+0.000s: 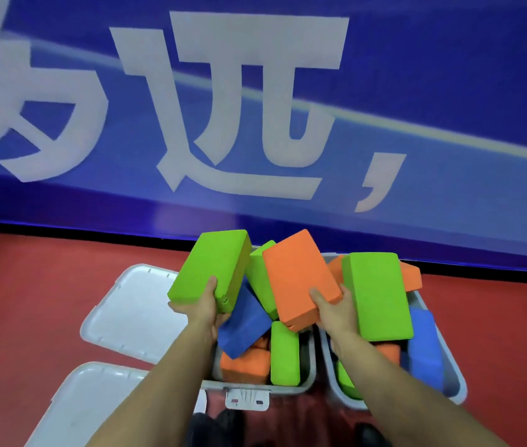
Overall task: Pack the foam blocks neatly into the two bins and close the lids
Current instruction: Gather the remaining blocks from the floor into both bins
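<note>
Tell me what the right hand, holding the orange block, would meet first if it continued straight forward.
Probably the orange blocks piled at the far end of the right bin, beyond the right hand; depth is unclear.

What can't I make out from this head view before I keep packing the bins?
- Left bin floor: hidden under the jumbled blocks.
- Right bin near corner: covered by the right forearm.
- Right hand fingers: behind the orange block.
- Left hand fingers: under the green block.
- Nearer lid: cut off by the bottom edge and the left forearm.
</note>
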